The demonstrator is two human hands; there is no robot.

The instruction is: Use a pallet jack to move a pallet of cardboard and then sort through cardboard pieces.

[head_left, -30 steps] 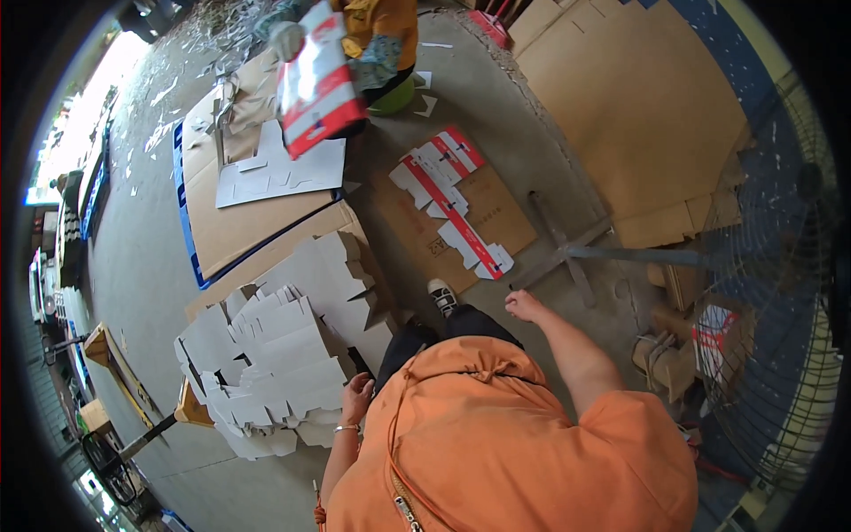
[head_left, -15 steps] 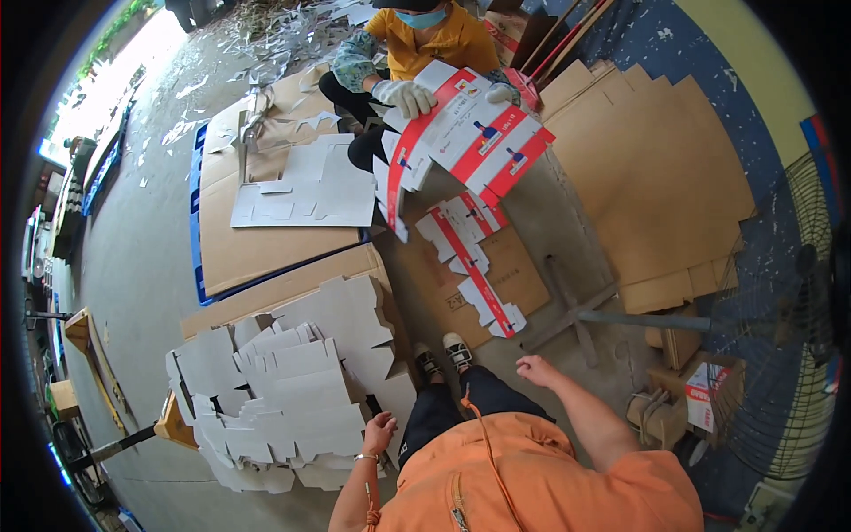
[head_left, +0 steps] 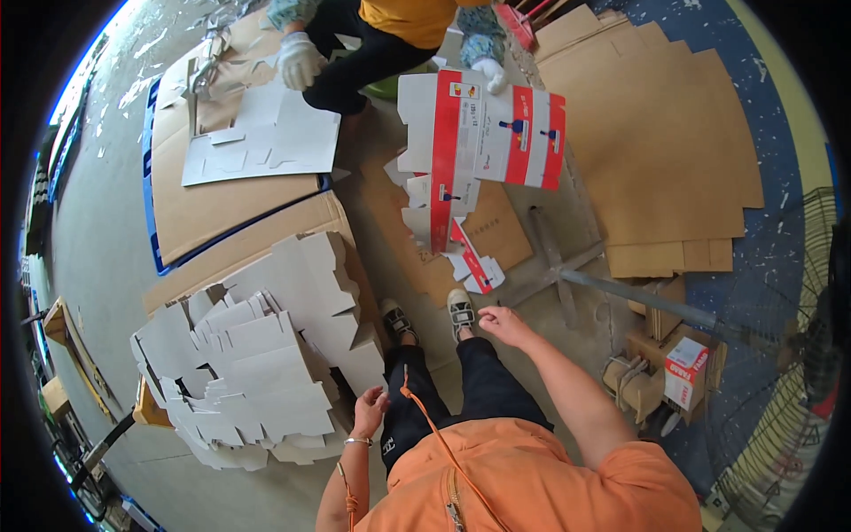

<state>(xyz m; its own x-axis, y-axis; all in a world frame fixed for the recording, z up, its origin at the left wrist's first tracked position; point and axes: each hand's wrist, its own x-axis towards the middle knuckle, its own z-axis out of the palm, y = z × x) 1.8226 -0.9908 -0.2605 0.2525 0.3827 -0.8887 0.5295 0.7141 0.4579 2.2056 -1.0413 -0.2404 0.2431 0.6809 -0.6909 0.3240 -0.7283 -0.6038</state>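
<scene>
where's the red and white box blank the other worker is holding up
Head view, upper centre: the red and white box blank hangs from a co-worker's gloved hand, ahead of the right hand.

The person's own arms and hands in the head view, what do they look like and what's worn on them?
Both arms are bare below short orange sleeves. The left hand has a thin metal bangle at the wrist; the right hand wears nothing. No gloves on either; fingers uncovered.

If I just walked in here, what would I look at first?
Probably the red-and-white flattened carton that a co-worker's gloved hand holds up at the top middle. Next, the big messy heap of white carton blanks on the floor at lower left, close beside the person's open left hand. The right hand reaches forward empty near the shoes.
</scene>
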